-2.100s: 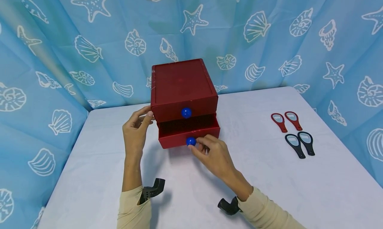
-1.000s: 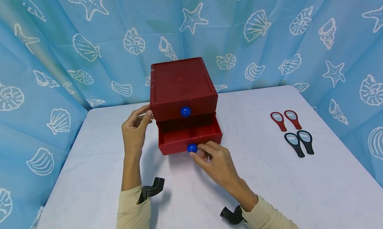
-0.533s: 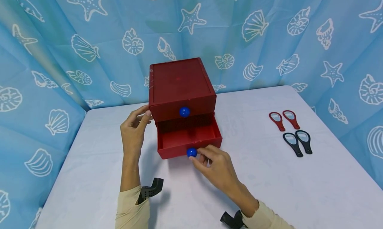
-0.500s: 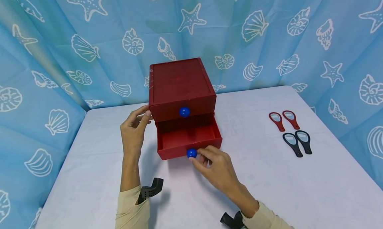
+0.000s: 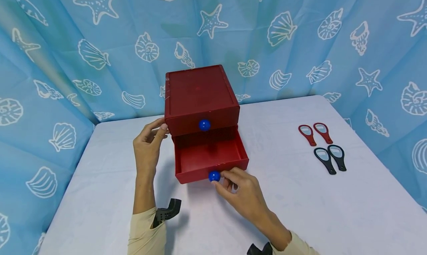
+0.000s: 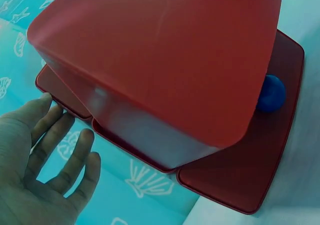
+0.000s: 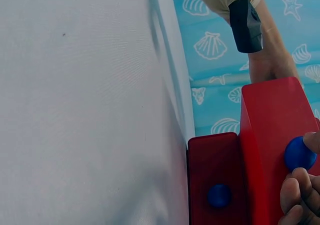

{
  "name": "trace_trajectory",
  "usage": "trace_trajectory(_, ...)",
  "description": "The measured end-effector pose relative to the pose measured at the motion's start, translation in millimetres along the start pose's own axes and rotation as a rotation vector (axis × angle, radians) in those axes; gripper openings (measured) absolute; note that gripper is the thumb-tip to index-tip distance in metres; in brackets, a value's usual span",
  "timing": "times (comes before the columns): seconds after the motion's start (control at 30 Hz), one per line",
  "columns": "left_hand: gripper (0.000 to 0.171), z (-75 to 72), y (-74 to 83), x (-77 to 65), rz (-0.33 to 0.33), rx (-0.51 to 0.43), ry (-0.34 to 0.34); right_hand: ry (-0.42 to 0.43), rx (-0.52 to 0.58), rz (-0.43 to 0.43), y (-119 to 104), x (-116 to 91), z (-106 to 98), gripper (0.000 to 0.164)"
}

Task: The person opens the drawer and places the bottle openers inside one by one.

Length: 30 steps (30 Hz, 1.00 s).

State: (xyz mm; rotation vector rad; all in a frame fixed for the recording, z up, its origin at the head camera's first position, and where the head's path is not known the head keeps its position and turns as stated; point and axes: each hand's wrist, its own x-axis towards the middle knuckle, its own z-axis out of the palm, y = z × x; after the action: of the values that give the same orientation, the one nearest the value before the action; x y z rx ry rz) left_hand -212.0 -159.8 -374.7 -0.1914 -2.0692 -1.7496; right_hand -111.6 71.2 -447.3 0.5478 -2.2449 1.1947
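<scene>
A dark red drawer cabinet [image 5: 200,88] with blue round knobs stands on the table. Its middle drawer [image 5: 210,155] is pulled well out, and the inside that shows is bare. The thumb and index finger of my right hand [image 5: 245,192] pinch that drawer's blue knob [image 5: 214,176]; the right wrist view shows the same knob [image 7: 300,154] between the fingertips. My left hand [image 5: 146,147] rests its fingertips at the cabinet's left side. In the left wrist view, the left fingers [image 6: 82,147] are spread and loosely bent near the cabinet's edge, holding nothing.
Two red-handled magnifiers [image 5: 307,135] and two black ones [image 5: 325,160] lie on the white-covered table [image 5: 283,210], at right. A blue shell-print curtain [image 5: 233,32] hangs behind and at the sides. Below the pulled drawer, a bottom drawer [image 7: 215,160] is closed.
My right hand has drawn the middle drawer toward me by its knob, baring more of its inside. The left hand has stayed at the cabinet's side.
</scene>
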Motion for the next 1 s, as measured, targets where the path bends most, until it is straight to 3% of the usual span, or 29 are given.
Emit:
trace_trajectory(0.17, 0.035, 0.4, -1.3, 0.9, -0.001, 0.004, 0.003, 0.002, 0.0, 0.0, -1.8, -2.8, -2.4, 0.017)
trace_trajectory(0.47, 0.039, -0.6, -28.9, 8.9, -0.001, 0.002, 0.007, 0.004, 0.002, 0.003, -6.4, -8.4, -5.6, 0.019)
trace_trajectory(1.0, 0.037, -0.8, -23.2, 8.0, 0.0, -0.015, 0.002, 0.018, 0.019, -0.009, -9.2, -18.2, -9.6, 0.024)
